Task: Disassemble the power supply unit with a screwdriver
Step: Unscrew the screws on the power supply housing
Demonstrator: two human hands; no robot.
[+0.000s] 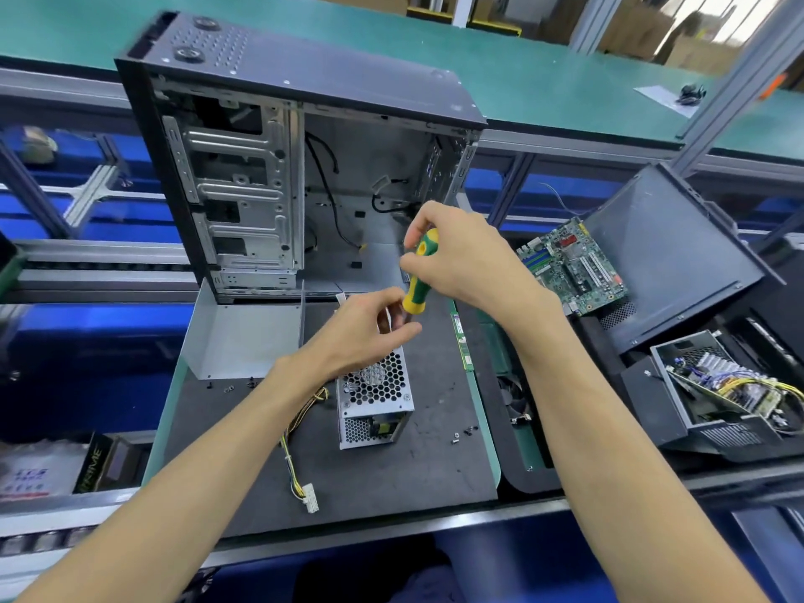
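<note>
Dark work mat (pixel 370 480); green benches (pixel 544 80) behind.

Perforated bare-metal power supply unit (pixel 375 391); glossy green-and-yellow plastic screwdriver (pixel 418 272) handle; matt dark work mat (pixel 391 480); unpainted sheet-steel computer case (pixel 278 167).

A power supply (pixel 375 396) stands on a mat (pixel 391 485), its cable (pixel 292 454) trailing to its left. Behind it stands an open case (pixel 283 167). Both hands (pixel 361 332) (pixel 457 250) hold a screwdriver (pixel 418 276) above the supply. A motherboard (pixel 574 265) lies to the right.
</note>
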